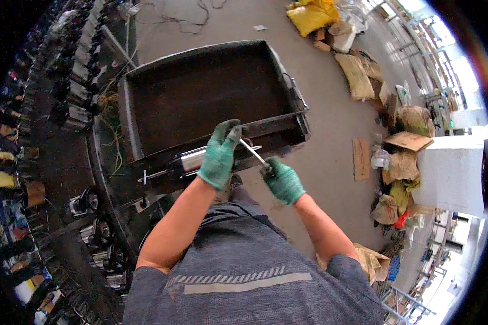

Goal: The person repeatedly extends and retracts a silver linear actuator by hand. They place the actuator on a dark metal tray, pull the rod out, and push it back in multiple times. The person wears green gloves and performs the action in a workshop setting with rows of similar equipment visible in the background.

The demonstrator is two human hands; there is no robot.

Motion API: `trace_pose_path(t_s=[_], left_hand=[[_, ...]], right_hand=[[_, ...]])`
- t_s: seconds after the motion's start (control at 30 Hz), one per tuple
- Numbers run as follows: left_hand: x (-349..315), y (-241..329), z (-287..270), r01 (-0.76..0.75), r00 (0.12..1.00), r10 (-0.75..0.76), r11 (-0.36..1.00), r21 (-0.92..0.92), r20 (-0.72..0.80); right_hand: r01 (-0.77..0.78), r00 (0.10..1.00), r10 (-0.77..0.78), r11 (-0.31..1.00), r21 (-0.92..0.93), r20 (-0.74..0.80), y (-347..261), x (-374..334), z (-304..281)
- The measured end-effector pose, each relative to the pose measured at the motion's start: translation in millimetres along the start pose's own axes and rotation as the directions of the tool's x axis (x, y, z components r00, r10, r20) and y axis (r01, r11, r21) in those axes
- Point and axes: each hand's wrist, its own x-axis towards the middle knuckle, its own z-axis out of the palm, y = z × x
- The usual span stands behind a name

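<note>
- Evidently, a slim pale rod is being held aslant between two green-gloved hands, over the near right part of a dark metal bin.
- Its lower end is being gripped by the right hand, the fingers being curled closely around it.
- Its upper end is being met by the fingers of the left hand; these are being bent, but whether the rod is being pinched by them cannot be told.
- Beside the left hand, a silver cylinder is being partly covered by the glove; it is apparently being supported at the bin's near side, a thin shaft being shown at its left.
- As for progress, the handling is being judged as under way: the rod is already being held in hand and is not yet being set down. Whether anything is being completed on the cylinder cannot be told, and what is left is not being shown.
- Farther out, rows of dark and metallic parts are being seen at the left.
- Beyond the bin at the right, a yellow sack, a beige sack and a cardboard piece are being supported by the grey floor.
</note>
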Motion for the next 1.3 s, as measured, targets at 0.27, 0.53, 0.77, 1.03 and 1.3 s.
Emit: trace_pose_path(t_s=[0.27, 0.53, 0.77, 1.03, 1.3], left_hand=[[-35.9, 10.9, -102.5, -0.065, 0.934, 0.206, 0.901, 0.43, -0.291], [-113.8, 26.7, -209.1, 0.151, 0.724, 0.449, 0.638, 0.755, -0.524], [-142.5, 44.5, -276.7, 0.329, 0.665, 0.607, 0.286, 0.9, -0.436], [-76.5, 60.7, -331.1, 0.458, 0.878, 0.287, -0.276, 0.845, -0.382], [-84.5, 115.9, -356.7, 0.113, 0.971, -0.131, -0.485, 0.867, -0.2]], right_hand=[[-0.394, 0.902, 0.37, 0.916, -0.073, -0.222, 189.6, -4.2, -63.8], [-0.408, 0.904, 0.389, 0.909, -0.083, -0.179, 258.8, 66.3, -25.0], [-0.16, 0.909, 0.008, 0.93, -0.331, -0.417, 181.2, 61.7, -37.8], [0.386, 0.92, -0.387, 0.922, 0.036, 0.057, -75.9, 89.2, 5.3], [0.385, 0.866, -0.246, 0.883, -0.268, 0.435, -108.1, 139.3, 16.1]])
